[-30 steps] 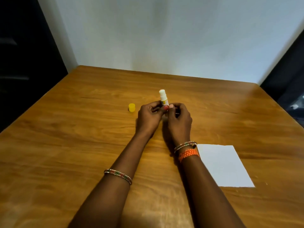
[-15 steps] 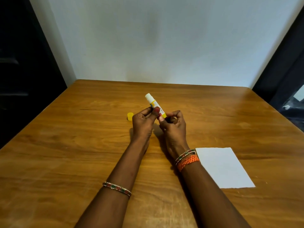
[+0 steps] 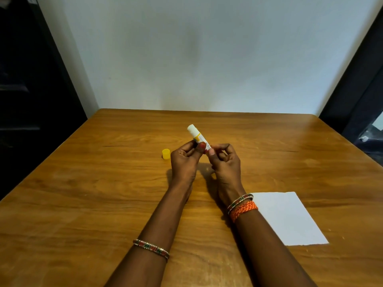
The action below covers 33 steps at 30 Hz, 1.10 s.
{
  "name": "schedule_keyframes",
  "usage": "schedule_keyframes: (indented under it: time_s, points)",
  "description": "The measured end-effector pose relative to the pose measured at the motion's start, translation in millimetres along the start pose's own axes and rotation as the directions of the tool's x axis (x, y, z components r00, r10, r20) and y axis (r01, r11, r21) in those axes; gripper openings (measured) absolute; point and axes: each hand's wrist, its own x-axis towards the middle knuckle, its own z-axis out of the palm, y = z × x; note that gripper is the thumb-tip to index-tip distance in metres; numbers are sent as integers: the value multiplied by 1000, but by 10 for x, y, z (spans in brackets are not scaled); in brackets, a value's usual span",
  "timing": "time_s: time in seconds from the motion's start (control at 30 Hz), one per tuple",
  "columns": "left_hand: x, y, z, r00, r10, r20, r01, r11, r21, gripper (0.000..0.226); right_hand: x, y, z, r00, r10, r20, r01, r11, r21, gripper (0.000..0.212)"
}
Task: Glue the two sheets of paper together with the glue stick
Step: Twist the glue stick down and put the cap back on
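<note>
Since the earlier frame the glue stick (image 3: 197,136) has tilted from upright to leaning up and left, and both hands have lifted slightly. Left hand (image 3: 183,160) pinches the tube's lower body; right hand (image 3: 224,162) has its fingers (image 3: 211,151) curled at the base, seemingly twisting up the glue. Its yellow cap (image 3: 166,153) stands on the bench (image 3: 83,204) just left. Next, carry the stick to the white paper (image 3: 288,218) lying near right; only one sheet is discernible.

One glue stick (image 3: 198,136), one cap (image 3: 166,153), one sheet (image 3: 288,218)
</note>
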Motion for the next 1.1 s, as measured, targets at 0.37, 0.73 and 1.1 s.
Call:
schedule_keyframes:
  time_s: [0.37, 0.73, 1.1]
  points:
    - [-5, -3, -39, 999, -8, 49, 7, 1000, 25, 25, 48, -18, -85, 971, 213, 111, -223, 971, 83, 17]
    - [17, 0, -54, 993, -70, 90, 72, 997, -15, 17, 54, -7, -63, 963, 203, 175, -232, 958, 170, 6]
    - [-21, 15, -51, 989, -68, 135, 70, 997, -12, 18, 32, -44, -59, 955, 245, 167, -274, 944, 184, 7]
